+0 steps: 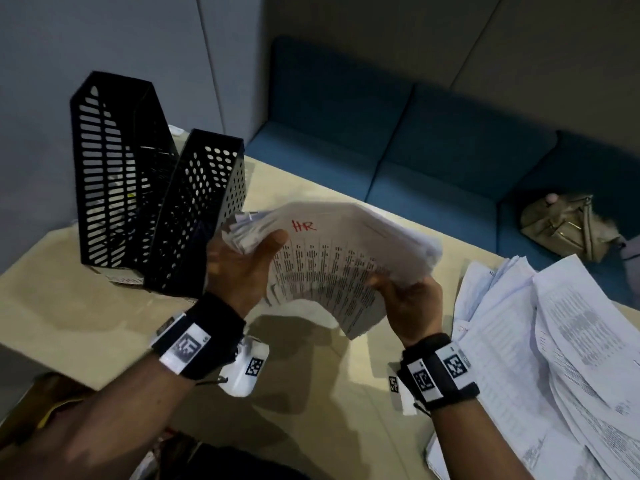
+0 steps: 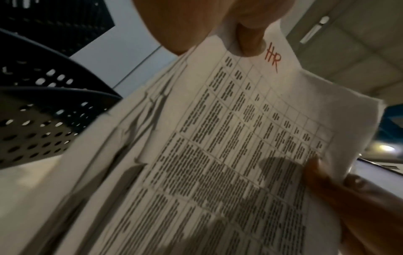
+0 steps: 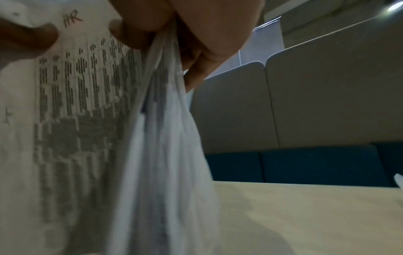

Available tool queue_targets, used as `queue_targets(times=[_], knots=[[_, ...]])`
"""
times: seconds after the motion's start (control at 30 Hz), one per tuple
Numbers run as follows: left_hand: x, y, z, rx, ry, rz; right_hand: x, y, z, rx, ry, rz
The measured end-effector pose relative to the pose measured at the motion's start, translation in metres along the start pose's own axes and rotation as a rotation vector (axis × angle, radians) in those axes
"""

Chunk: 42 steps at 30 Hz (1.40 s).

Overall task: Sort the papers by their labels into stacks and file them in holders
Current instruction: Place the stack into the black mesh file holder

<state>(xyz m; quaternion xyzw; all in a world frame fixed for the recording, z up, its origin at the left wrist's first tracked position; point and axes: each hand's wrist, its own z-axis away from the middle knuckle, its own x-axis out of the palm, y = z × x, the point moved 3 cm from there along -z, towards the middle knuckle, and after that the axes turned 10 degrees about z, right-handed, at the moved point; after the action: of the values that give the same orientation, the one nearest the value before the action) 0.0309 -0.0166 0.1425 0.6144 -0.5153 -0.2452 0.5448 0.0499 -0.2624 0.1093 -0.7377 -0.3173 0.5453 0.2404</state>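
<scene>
Both hands hold a thick stack of printed papers [image 1: 343,258] above the table; its top sheet carries a red "HR" label [image 1: 304,225]. My left hand [image 1: 242,265] grips the stack's left end, thumb on top beside the label. My right hand [image 1: 408,299] pinches the near right edge, thumb on top and fingers beneath. The left wrist view shows the HR stack [image 2: 229,138] with my left thumb [image 2: 248,39] pressing by the label. In the right wrist view the stack [image 3: 91,120] hangs from my right hand [image 3: 165,34]. Two black perforated file holders [image 1: 149,202] stand just left of the stack.
A loose spread of other printed papers [image 1: 554,358] covers the table's right side. The beige table [image 1: 69,323] shows bare wood at the front left. A blue bench [image 1: 433,150] runs behind the table, with a beige handbag [image 1: 568,226] on it.
</scene>
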Motion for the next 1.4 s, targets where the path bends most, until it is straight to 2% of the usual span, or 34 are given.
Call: queue_targets(times=[0.07,0.1,0.2,0.23,0.3,0.4,0.47,0.53,0.6,0.67,0.7,0.73,0.77,0.8,0.83,0.87,0.97,1.03,1.2,1.27,1.33,1.4], knots=[[0.001,-0.005,0.012,0.012,-0.032,0.018,0.002,-0.003,0.002,0.013,0.043,0.088],[0.002,-0.012,0.02,-0.014,-0.083,0.026,0.008,0.002,0.005,0.077,0.021,0.11],[0.006,-0.031,0.039,-0.118,-0.208,-0.047,0.036,0.025,0.019,0.296,-0.219,0.1],[0.005,-0.035,0.04,-0.173,-0.233,-0.068,0.039,0.028,0.022,0.311,-0.259,0.106],[0.003,-0.046,0.039,-0.255,-0.27,-0.066,0.037,0.026,0.018,0.289,-0.226,0.09],[0.0,-0.059,0.039,-0.317,-0.21,-0.065,0.029,0.014,0.007,0.235,-0.163,0.033],[0.003,-0.056,0.041,-0.304,-0.169,-0.166,0.031,0.012,0.003,0.243,-0.166,0.017],[0.008,-0.048,0.045,-0.308,-0.176,-0.17,0.039,0.02,0.005,0.286,-0.238,0.053],[0.009,-0.045,0.049,-0.405,-0.163,-0.135,0.045,0.034,0.008,0.383,-0.321,0.044],[0.002,-0.049,0.047,-0.538,-0.237,-0.04,0.043,0.043,0.005,0.428,-0.355,0.011],[-0.001,-0.051,0.047,-0.552,-0.309,-0.013,0.04,0.041,0.001,0.419,-0.384,0.021],[-0.008,-0.053,0.045,-0.516,-0.326,-0.006,0.038,0.038,-0.004,0.403,-0.415,0.005],[-0.017,-0.051,0.046,-0.563,-0.272,-0.037,0.036,0.033,-0.009,0.39,-0.44,-0.054],[-0.027,-0.049,0.045,-0.592,-0.161,-0.08,0.034,0.026,-0.013,0.388,-0.467,-0.134],[-0.038,-0.045,0.044,-0.524,-0.081,-0.155,0.035,0.017,-0.017,0.373,-0.491,-0.216],[-0.044,-0.04,0.043,-0.506,-0.055,-0.145,0.038,0.01,-0.021,0.348,-0.508,-0.268],[-0.061,-0.023,0.037,-0.498,0.02,0.092,0.054,-0.019,-0.036,0.188,-0.515,-0.24],[-0.077,-0.015,0.028,-0.446,0.121,0.135,0.069,-0.04,-0.046,0.106,-0.507,-0.243],[-0.125,0.029,-0.008,-0.186,0.38,-0.005,0.119,-0.086,-0.059,-0.044,-0.646,-0.242],[-0.141,0.052,-0.021,-0.042,0.497,-0.121,0.148,-0.091,-0.057,-0.027,-0.684,-0.218],[-0.156,0.065,-0.031,0.085,0.588,-0.145,0.175,-0.102,-0.053,-0.005,-0.627,-0.144],[-0.165,0.063,-0.039,0.177,0.655,-0.117,0.193,-0.121,-0.049,-0.026,-0.498,-0.091]])
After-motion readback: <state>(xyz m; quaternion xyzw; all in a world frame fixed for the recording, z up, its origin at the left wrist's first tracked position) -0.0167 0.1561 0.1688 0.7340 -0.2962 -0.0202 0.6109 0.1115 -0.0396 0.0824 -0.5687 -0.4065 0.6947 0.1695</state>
